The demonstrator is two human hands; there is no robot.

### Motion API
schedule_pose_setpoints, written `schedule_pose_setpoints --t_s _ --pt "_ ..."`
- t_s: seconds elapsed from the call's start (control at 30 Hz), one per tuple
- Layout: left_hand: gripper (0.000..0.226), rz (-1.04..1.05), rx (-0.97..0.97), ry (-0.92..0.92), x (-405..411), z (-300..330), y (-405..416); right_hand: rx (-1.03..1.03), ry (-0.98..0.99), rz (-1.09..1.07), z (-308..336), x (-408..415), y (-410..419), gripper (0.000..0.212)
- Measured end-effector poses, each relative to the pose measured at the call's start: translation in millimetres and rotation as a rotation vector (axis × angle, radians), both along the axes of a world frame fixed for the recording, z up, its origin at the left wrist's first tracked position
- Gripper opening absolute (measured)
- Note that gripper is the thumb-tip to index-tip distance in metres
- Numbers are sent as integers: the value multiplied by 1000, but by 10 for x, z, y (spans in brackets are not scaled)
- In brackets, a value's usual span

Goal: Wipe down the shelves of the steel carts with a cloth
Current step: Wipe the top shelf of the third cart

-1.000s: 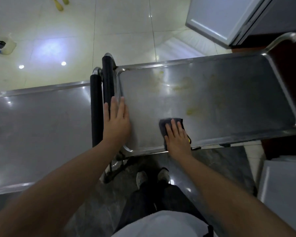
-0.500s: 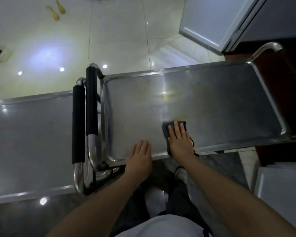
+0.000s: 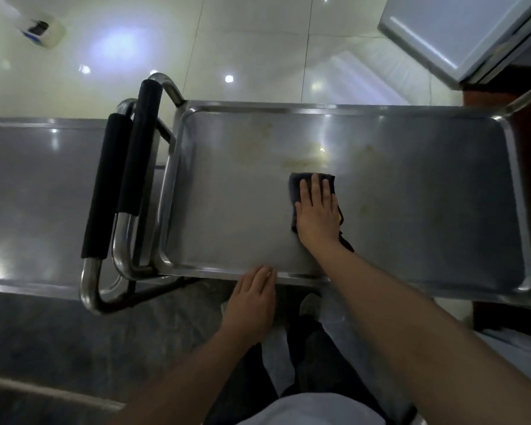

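Note:
A steel cart's top shelf [image 3: 411, 228] fills the middle and right, with faint yellowish smears near its centre. My right hand [image 3: 318, 210] lies flat on a dark cloth [image 3: 298, 184], pressing it onto the shelf just below the smears. My left hand [image 3: 253, 299] rests with its fingertips on the shelf's near rim, fingers together, holding nothing. A second steel cart [image 3: 37, 204] stands to the left, its shelf bare.
Two black-padded push handles [image 3: 121, 179] stand side by side between the carts. A white cabinet door [image 3: 460, 32] hangs open at the upper right. A small white object [image 3: 42, 27] lies on the pale tiled floor at the upper left. My legs and shoes are below the cart.
My right hand has pushed the cloth away from the near rim toward the shelf's centre. My left hand moved from the shelf's left end to the near rim.

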State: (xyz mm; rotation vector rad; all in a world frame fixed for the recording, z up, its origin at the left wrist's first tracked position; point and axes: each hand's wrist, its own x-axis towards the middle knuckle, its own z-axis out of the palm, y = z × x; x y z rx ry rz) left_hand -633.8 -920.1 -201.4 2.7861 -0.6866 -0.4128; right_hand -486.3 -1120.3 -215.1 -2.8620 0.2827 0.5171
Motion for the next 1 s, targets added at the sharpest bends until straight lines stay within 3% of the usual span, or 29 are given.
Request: schedule_pose_setpoints --t_s 0.4,0.57,0.77,1.0 --pt "51 -63 46 -54 -99 57 11 19 3 152 -96 -1338 43 62" --pt "51 -153 20 -23 -102 -3 -204 -30 -14 -11 -119 -1403 -354 63" --pt "51 -160 -18 23 -89 -116 -369 -8 -5 19 -108 -899 -436 60" --pt "50 -132 -49 -70 -148 -173 -373 12 -38 -13 -81 -21 -612 59"
